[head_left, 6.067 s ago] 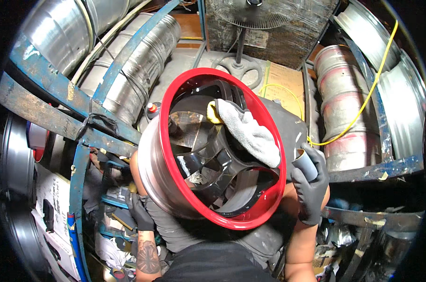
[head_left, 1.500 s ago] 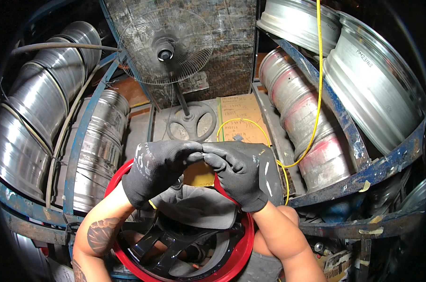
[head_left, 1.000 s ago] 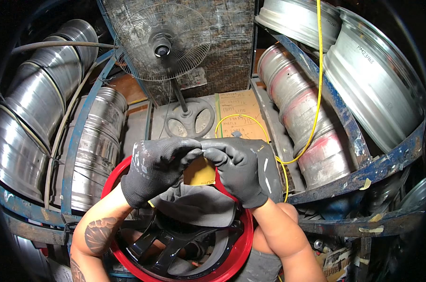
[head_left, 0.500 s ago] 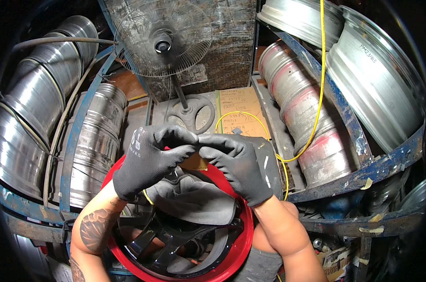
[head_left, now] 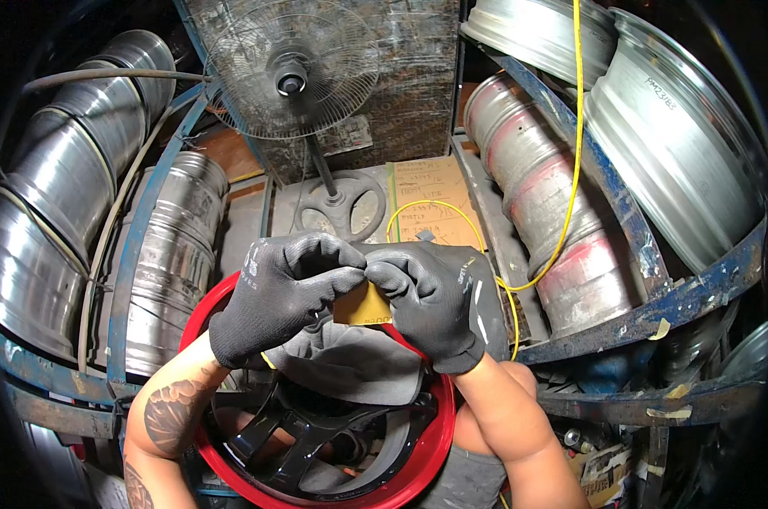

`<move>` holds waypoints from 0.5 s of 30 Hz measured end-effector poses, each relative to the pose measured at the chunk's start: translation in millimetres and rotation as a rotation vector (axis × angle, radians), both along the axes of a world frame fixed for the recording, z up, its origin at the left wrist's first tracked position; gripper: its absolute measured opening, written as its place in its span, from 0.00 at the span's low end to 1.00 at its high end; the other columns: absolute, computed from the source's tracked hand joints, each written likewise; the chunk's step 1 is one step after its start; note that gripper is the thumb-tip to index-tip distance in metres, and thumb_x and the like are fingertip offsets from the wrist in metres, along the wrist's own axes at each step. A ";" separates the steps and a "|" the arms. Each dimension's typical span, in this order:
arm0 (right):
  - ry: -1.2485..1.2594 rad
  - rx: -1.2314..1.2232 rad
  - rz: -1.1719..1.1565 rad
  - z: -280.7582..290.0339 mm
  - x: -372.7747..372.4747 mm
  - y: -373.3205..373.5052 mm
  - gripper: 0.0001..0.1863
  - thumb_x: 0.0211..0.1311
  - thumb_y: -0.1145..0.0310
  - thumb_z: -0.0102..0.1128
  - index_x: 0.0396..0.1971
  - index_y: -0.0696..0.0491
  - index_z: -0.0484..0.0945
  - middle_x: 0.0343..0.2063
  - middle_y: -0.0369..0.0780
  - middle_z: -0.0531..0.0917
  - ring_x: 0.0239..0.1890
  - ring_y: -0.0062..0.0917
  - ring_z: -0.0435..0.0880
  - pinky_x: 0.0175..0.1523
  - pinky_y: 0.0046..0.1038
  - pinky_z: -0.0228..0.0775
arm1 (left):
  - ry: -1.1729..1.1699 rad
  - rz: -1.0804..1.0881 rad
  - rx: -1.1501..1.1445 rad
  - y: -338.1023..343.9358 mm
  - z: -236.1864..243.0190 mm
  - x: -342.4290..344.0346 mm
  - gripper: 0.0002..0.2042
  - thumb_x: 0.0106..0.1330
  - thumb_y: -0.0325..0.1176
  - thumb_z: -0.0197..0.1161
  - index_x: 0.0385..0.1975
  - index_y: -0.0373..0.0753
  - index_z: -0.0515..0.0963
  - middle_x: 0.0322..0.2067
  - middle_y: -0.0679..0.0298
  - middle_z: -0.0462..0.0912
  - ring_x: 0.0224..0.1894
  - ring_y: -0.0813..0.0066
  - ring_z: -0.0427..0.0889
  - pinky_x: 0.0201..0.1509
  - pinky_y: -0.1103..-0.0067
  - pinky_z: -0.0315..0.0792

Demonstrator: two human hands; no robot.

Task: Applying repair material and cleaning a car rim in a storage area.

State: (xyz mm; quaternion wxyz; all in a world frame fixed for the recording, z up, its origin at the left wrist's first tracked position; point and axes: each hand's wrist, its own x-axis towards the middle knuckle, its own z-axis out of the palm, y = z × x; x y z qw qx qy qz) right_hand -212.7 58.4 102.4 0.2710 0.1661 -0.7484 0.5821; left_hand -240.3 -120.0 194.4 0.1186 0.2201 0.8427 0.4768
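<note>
My left hand (head_left: 273, 297) and my right hand (head_left: 430, 301), both in dark grey coated gloves, meet above the wheel. Between them hangs a small yellow-brown piece of sandpaper (head_left: 363, 309), its top edge pinched by the thumbs and fingers of both hands. Printing shows along its lower edge. Below lies a wheel rim (head_left: 446, 416) with a glossy red lip and black spokes (head_left: 303, 437), tilted in front of me. A crumpled grey cloth (head_left: 350, 365) is draped over the far part of the spokes, under my hands.
A pedestal fan (head_left: 291, 76) stands ahead on a round base. Racks with blue frames (head_left: 681, 297) hold metal wheel barrels (head_left: 49, 220) on the left and more barrels (head_left: 553, 199) on the right. A yellow hose (head_left: 577, 153) hangs down at the right, near marked cardboard (head_left: 439, 182).
The sandpaper, mostly hidden behind my fingers before, now shows plainly below them. My right hand has turned and moved slightly down and left, and both hands have closed in on it.
</note>
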 end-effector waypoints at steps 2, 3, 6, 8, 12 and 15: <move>0.020 0.001 -0.043 -0.6 0.6 -2.4 0.08 0.64 0.66 0.64 0.37 0.55 0.83 0.31 0.45 0.85 0.31 0.29 0.86 0.37 0.27 0.75 | 0.022 0.005 -0.012 -0.9 0.3 0.5 0.07 0.63 0.26 0.66 0.38 0.33 0.84 0.29 0.66 0.85 0.32 0.87 0.79 0.36 0.83 0.75; 0.020 0.002 -0.043 1.0 0.6 -3.5 0.08 0.64 0.66 0.64 0.37 0.55 0.83 0.31 0.45 0.85 0.31 0.29 0.86 0.37 0.27 0.75 | 0.043 0.007 -0.020 -1.4 0.6 0.6 0.06 0.63 0.25 0.66 0.38 0.33 0.84 0.32 0.66 0.86 0.35 0.85 0.80 0.40 0.82 0.76; -0.008 -0.050 -0.026 5.3 0.7 -5.3 0.09 0.65 0.67 0.64 0.38 0.56 0.83 0.30 0.45 0.85 0.31 0.26 0.86 0.37 0.27 0.75 | 0.338 -0.029 -0.084 -1.5 -4.0 -2.1 0.06 0.62 0.24 0.66 0.37 0.33 0.84 0.32 0.65 0.87 0.35 0.85 0.81 0.39 0.82 0.76; -0.016 -0.120 0.025 5.4 0.3 -5.3 0.09 0.65 0.67 0.64 0.40 0.57 0.83 0.31 0.44 0.86 0.33 0.24 0.86 0.38 0.26 0.75 | 0.361 -0.044 -0.101 -3.6 -3.4 -2.2 0.06 0.62 0.24 0.66 0.37 0.33 0.84 0.33 0.64 0.87 0.35 0.84 0.82 0.39 0.82 0.76; -0.089 -0.190 0.098 6.1 3.1 -4.7 0.10 0.64 0.69 0.65 0.41 0.58 0.83 0.32 0.43 0.86 0.34 0.22 0.85 0.41 0.25 0.75 | 0.067 -0.015 0.030 -1.8 3.4 -3.1 0.06 0.59 0.23 0.68 0.36 0.34 0.84 0.32 0.65 0.86 0.34 0.83 0.81 0.39 0.82 0.76; -0.059 -0.158 0.094 4.7 3.5 -5.7 0.09 0.64 0.70 0.65 0.41 0.58 0.83 0.33 0.43 0.86 0.36 0.21 0.85 0.42 0.25 0.75 | -0.103 -0.026 0.224 -4.6 -4.4 -8.5 0.06 0.58 0.24 0.69 0.34 0.34 0.82 0.29 0.68 0.84 0.33 0.84 0.79 0.39 0.84 0.74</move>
